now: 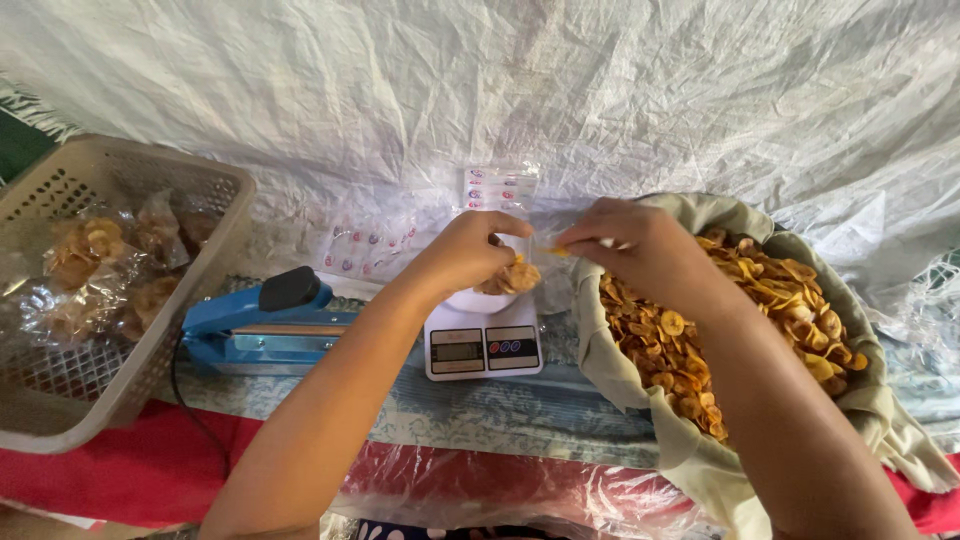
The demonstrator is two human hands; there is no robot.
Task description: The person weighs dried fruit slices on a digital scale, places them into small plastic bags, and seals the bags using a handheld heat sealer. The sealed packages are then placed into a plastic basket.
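While both hands meet over the scale (484,348), the step in hand looks like filling a small clear bag (512,272) w/ fried chips and weighing it. The left hand (468,250) pinches the bag's mouth, fingers (500,228) narrow and closed on the plastic rim, holding the bag upright over the scale's white pan. The right hand (630,245) comes in from the right, fingers pinched tight on what seems a chip or two at the bag's opening; exactly how many I can't tell, it's too small. The bag is partly full, sitting approx. at the centre of the scene, just beyond the scale's display.

Judgement: next move calls for dropping the pinched chips into the mouth w/o spilling, then a glance at the readout, which is dark or unreadable from here. The left hand needs to keep the mouth wide enough.

Pose: left forearm runs from near-left up toward the centre, wrist bent slightly down. Right forearm runs from near-right, crossing over the cloth-lined basket of chips (740,330), wrist cocked left, knuckles up.

Left of the scale lies a blue heat sealer (262,322), handle down, and further left a beige plastic basket (150,180) holding filled bags. Empty printed bags (500,187) lie on the far side against a white sheet (500,80). All rest on a patterned cloth surface (500,410).
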